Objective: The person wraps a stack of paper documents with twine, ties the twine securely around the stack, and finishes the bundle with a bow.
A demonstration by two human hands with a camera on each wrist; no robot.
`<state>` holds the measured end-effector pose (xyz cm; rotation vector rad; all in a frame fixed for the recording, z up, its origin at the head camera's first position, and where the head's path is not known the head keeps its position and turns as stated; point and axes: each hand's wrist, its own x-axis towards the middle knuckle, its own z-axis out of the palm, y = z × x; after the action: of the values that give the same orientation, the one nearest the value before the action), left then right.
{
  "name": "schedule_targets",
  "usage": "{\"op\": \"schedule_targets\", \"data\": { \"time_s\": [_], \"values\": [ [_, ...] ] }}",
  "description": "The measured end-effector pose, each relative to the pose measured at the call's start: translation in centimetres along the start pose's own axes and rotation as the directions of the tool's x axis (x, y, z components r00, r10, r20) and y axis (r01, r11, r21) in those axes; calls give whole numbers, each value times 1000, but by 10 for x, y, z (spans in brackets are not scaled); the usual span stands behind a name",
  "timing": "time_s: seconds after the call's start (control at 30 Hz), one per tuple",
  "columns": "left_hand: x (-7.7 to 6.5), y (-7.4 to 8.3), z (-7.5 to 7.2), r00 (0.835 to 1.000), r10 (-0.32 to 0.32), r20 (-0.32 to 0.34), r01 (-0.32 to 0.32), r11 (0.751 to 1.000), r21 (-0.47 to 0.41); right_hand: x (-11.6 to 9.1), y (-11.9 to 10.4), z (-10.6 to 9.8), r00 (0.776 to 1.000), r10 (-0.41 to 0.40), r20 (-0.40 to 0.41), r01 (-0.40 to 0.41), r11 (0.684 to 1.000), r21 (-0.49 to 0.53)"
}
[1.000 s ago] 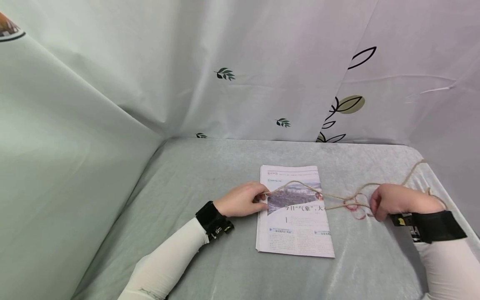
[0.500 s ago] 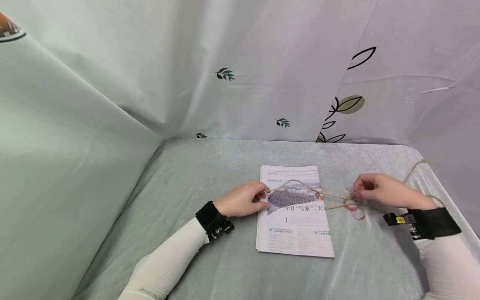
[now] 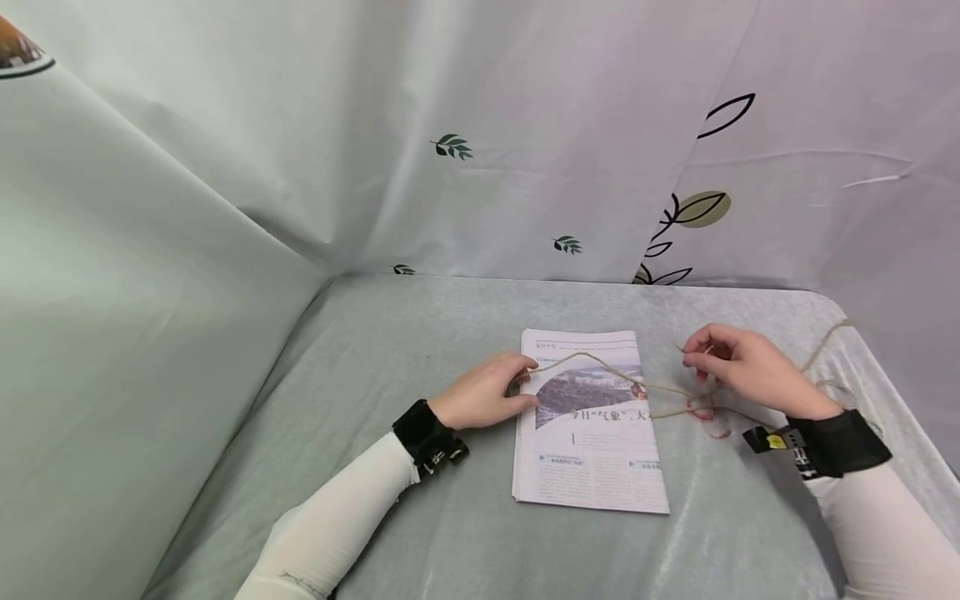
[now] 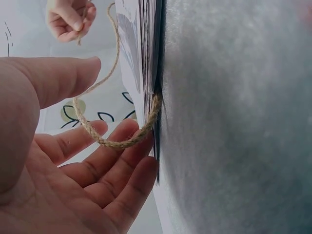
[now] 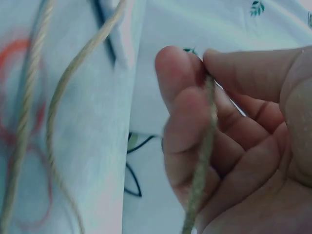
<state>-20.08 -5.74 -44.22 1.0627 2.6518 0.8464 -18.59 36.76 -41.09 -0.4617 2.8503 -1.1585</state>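
A folded newspaper stack (image 3: 592,458) lies on the cloth-covered table. My left hand (image 3: 483,396) is at its left edge, thumb apart from the fingers. In the left wrist view, twine (image 4: 112,145) emerges beside the stack's edge and loops across the fingers, with the thumb (image 4: 73,80) not pressing on it. In the head view, that twine (image 3: 588,356) arches over the printed picture toward the right. Right of the stack, my right hand (image 3: 750,371) is raised and pinches a piece of twine (image 5: 207,126) between thumb and index finger; its short end sticks out past the fingertips.
Red rings (image 3: 708,425) lie beneath the twine right of the stack, too blurred to identify. More twine (image 3: 828,337) runs to the table's right edge. Pale fabric walls (image 3: 525,125) with leaf prints stand behind and left of the table (image 3: 420,325).
My right hand has moved up and left from low beside the red rings, now lifting a twine end. The left hand has barely moved; the twine arch near it has risen slightly.
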Motion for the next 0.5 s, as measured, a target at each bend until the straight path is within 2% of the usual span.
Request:
{"op": "schedule_targets", "data": {
  "time_s": [0.2,0.5],
  "values": [
    [0,-1,-1,1000,1,-4,-1,1000,1,11,-28,7,999,26,24,-26,999,22],
    [-1,-1,-2,1000,-10,-2,10,1000,-7,45,-54,33,999,-31,20,31,999,31]
  ]
}}
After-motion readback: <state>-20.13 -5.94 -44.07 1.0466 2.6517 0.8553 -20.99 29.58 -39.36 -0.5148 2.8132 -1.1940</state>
